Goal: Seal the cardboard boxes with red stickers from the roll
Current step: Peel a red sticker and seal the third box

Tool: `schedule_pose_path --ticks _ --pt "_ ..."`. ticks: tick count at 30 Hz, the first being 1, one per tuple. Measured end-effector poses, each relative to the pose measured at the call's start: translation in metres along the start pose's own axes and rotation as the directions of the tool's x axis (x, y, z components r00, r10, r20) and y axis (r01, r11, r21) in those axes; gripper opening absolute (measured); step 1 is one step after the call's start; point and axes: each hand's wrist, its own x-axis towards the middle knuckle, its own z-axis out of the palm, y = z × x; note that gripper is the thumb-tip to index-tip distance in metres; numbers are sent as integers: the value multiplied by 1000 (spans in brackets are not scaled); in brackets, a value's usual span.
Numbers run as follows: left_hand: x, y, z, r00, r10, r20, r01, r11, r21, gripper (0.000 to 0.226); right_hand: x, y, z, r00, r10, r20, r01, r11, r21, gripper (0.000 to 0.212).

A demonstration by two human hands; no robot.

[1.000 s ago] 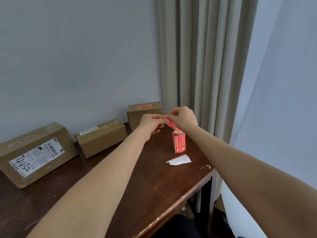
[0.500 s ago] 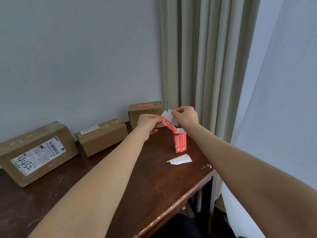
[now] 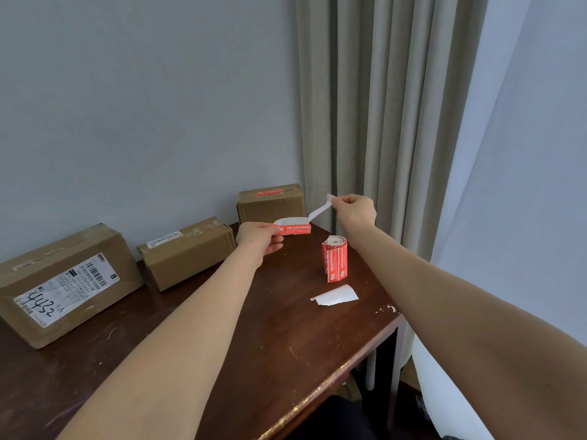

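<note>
My left hand (image 3: 259,239) pinches one end of a red sticker (image 3: 293,229) held above the table. My right hand (image 3: 355,211) pinches the white backing strip (image 3: 319,211), which peels up and away from the sticker's far end. The red sticker roll (image 3: 335,261) stands upright on the table, below and between my hands. Three cardboard boxes line the wall: a large one with a shipping label (image 3: 63,284), a middle one (image 3: 187,253), and a far one (image 3: 270,203) with a red sticker on its top.
A loose white piece of backing paper (image 3: 336,295) lies on the dark wooden table (image 3: 286,344) near the roll. The table's right edge drops off by the beige curtain (image 3: 381,122). A grey wall stands behind the boxes.
The sticker has come off the roll. My hands have drawn apart, left hand holding the red sticker, right hand pulling the white backing up and to the right.
</note>
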Motion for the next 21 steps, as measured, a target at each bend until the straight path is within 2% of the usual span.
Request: schedule_pose_path --ticks 10,16,21 --pt "11 -30 13 990 -137 37 134 989 62 26 19 10 4 999 8 -51 -9 1000 -19 14" --pt "11 -39 26 964 -266 28 254 944 210 29 22 20 8 999 -24 -22 22 996 -81 16" --pt "13 -41 22 960 -277 29 255 915 313 32 21 24 10 998 -56 -3 55 991 -123 17"
